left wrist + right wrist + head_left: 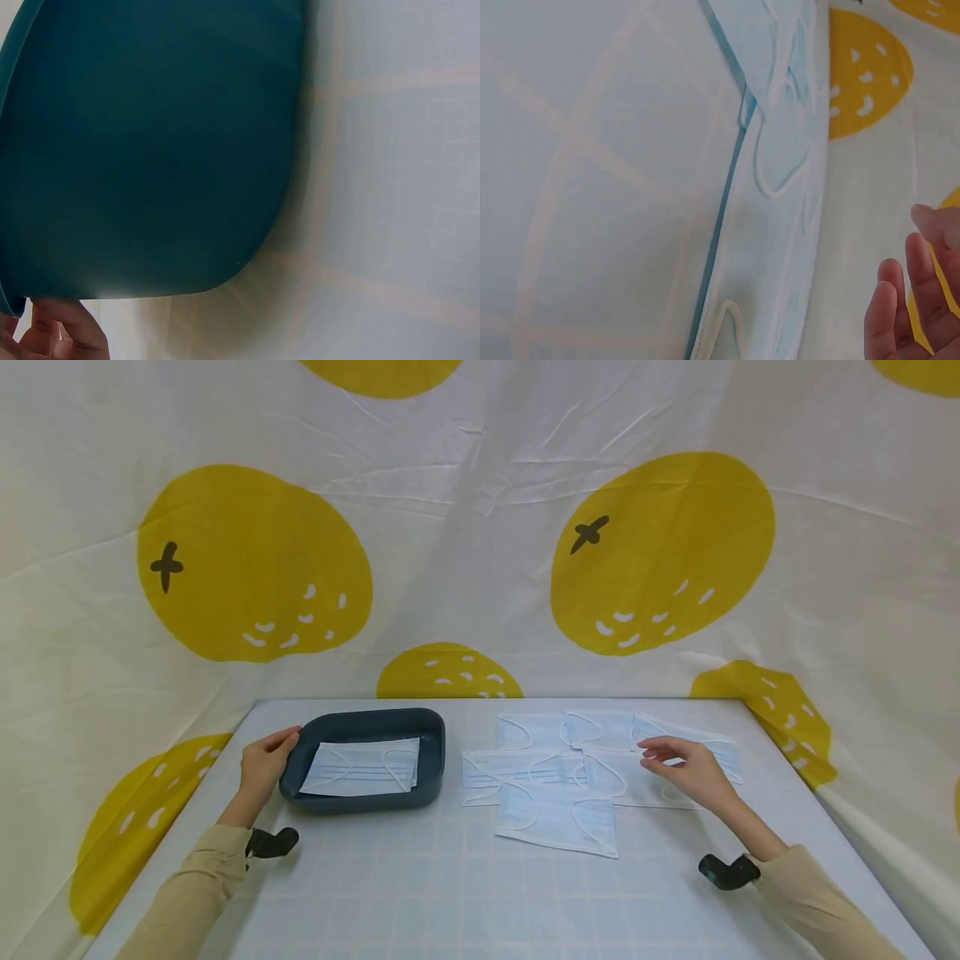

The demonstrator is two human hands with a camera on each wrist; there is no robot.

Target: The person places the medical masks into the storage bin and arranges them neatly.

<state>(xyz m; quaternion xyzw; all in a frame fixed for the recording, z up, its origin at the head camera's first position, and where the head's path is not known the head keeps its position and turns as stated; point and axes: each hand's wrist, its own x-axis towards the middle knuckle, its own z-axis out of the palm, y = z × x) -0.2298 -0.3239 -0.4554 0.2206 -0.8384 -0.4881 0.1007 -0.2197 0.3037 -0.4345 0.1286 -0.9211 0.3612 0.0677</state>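
Observation:
A dark blue-grey rectangular tray (367,804) stands on the left of the table. Light blue pleated face masks (360,768) with white ear loops lie inside it. At the tray's left end, my left hand (262,764) grips the rim; its curled fingers (75,326) show below the rim in the left wrist view. Right of the tray, several more face masks (555,818) are spread flat, overlapping one another. My right hand (693,772) hovers over the right side of these masks, fingers loosely bent, thumb and fingertips apart, nothing between them.
The pale table (420,893) has a faint grid pattern. Behind and beside it hangs a white cloth (465,568) printed with large yellow fruit shapes. A black wrist device (273,843) sits at the left cuff, another black wrist device (727,871) at the right cuff.

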